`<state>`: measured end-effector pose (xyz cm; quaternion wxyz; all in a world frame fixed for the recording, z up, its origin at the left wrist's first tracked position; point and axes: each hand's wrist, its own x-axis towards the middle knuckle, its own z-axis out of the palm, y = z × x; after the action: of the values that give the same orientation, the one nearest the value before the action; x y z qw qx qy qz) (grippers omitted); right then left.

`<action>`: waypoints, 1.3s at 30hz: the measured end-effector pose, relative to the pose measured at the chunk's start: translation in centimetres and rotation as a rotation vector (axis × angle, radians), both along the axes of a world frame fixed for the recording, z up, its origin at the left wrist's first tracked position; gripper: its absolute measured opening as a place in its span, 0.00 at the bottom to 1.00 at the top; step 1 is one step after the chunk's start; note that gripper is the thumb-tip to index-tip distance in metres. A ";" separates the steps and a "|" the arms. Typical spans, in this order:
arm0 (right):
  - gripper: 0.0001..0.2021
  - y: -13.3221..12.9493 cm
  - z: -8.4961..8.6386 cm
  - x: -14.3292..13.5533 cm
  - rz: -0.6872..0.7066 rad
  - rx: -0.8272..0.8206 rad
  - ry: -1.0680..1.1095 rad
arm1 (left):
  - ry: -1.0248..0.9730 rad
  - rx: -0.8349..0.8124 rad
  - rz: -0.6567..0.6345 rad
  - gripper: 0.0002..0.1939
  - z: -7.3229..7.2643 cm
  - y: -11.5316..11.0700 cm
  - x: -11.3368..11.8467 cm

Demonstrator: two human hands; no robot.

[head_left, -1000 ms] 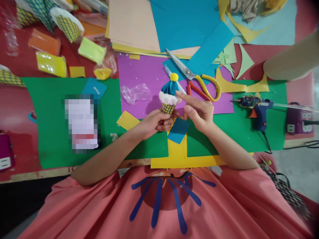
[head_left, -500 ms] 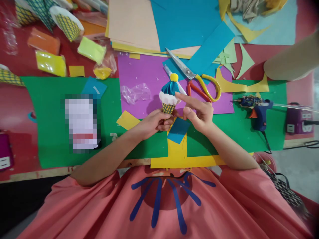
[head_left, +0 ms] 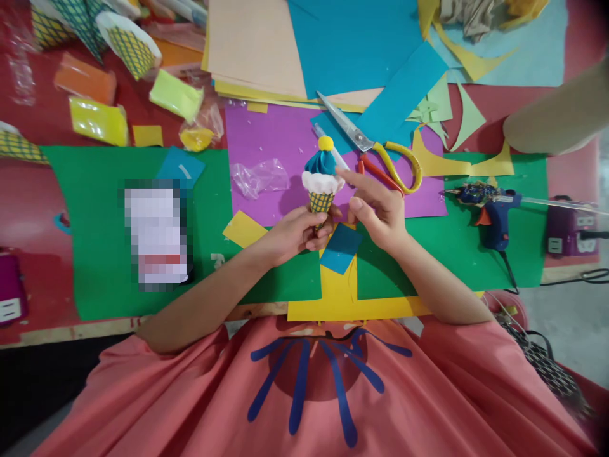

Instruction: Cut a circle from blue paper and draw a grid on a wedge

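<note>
A small craft ice cream cone [head_left: 321,202] stands nearly upright in front of me. Its lower part is yellow with a dark lattice, topped by a white scalloped rim, a blue swirl and a yellow ball. Near the cone's tip, my left hand [head_left: 301,233] is closed around it, thumb in front. My right hand [head_left: 380,212] is just to the right, index finger stretched out to the side of the blue swirl; whether it touches I cannot tell. The other right fingers curl loosely and nothing shows in them. Below the cone lies a blue paper square [head_left: 341,249].
Scissors [head_left: 364,143] with red and yellow handles lie behind the cone on a purple sheet [head_left: 276,133]. A glue gun [head_left: 495,209] rests at right on the green sheet [head_left: 99,254]. Bagged clay packs [head_left: 99,120] and more patterned cones [head_left: 130,47] sit at upper left.
The cone has straightened, its yellow ball shifting slightly left and toward the far side. My right hand has moved slightly, its index finger still beside the swirl.
</note>
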<state>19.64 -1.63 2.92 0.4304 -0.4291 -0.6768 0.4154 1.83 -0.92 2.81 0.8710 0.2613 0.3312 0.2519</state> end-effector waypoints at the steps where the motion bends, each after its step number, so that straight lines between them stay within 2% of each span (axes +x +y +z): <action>1: 0.21 0.1 -0.1 -0.1 -0.004 -0.047 0.039 | -0.008 0.019 0.014 0.14 0.0 0.0 0.0; 3: 0.22 0.4 -0.5 -0.3 -0.054 -0.111 0.121 | -0.018 0.059 0.032 0.18 -0.1 0.0 0.1; 7: 0.15 0.9 -1.1 -0.7 -0.158 -0.189 0.140 | -0.029 0.091 0.035 0.22 -0.3 0.0 0.0; 11: 0.12 0.8 -1.2 -0.8 -0.115 -0.263 0.135 | -0.048 0.104 0.048 0.22 -0.5 0.1 -0.1; 16: 0.04 0.8 -0.9 -0.8 -0.123 -0.225 0.232 | -0.050 0.145 0.085 0.23 -0.6 0.2 -0.1; 22: 0.08 0.8 -0.5 -0.6 -0.065 -0.289 0.292 | -0.014 0.074 0.199 0.13 0.5 0.1 -0.2; 26: 0.09 0.6 -0.5 -0.5 -0.023 -0.335 0.301 | 0.037 0.050 0.271 0.12 1.4 -0.3 -1.2; 29: 0.12 0.5 -0.7 -0.6 0.002 -0.305 0.294 | 0.158 0.152 0.358 0.14 1.8 -0.8 -2.6; 32: 0.19 0.4 -0.7 -0.6 0.008 -0.259 0.247 | 0.350 0.316 0.502 0.17 2.0 -1.1 -5.1; 34: 0.21 0.4 -0.7 -0.6 0.012 -0.251 0.207 | 0.488 0.419 0.641 0.13 2.1 -0.8 -7.5; 37: 0.20 0.4 -0.6 -0.8 0.016 -0.257 0.184 | 0.698 0.619 0.845 0.06 1.9 0.3 -11.7; 39: 0.18 0.5 -0.7 -0.8 0.014 -0.259 0.185 | 0.856 0.685 0.906 0.02 1.6 1.2 -14.5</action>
<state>18.79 -1.15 2.26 0.4292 -0.4362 -0.5780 0.5399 -12.67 0.30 4.42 0.3426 0.4329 0.6226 0.5545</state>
